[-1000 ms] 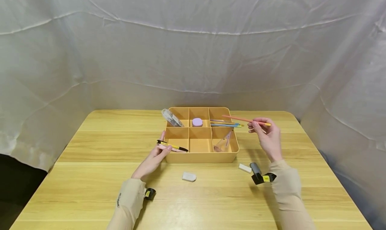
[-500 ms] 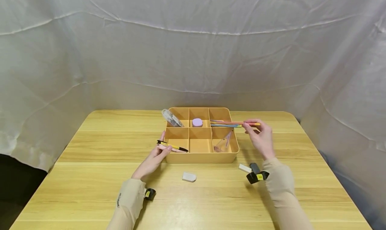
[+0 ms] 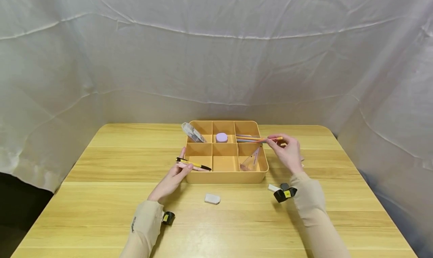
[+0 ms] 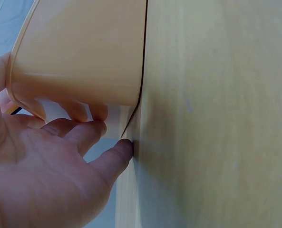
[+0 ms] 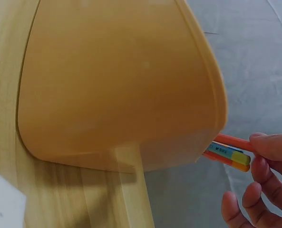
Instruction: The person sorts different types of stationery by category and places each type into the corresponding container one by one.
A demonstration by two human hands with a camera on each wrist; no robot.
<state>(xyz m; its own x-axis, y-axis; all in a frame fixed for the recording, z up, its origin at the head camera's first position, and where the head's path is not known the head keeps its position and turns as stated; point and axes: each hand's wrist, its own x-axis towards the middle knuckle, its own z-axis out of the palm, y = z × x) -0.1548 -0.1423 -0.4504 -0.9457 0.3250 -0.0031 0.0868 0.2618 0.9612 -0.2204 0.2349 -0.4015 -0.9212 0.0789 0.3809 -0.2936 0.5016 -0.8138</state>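
Two holds to watch. Right hand point(image 3: 287, 152): pinching red pencil point(image 5: 233, 141) across right side of organizer point(image 3: 226, 178); may roll outward if released overhanging. Left hand point(image 3: 171, 180): gripping organizer's front-left corner; may shift if pulled.

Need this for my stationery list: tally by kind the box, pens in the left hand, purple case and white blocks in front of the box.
Box: 1
Pens in left hand: 2 (yellow-black pen, pale pen)
Purple case: 1
White blocks: 2 (left block, right block)
Total: 6
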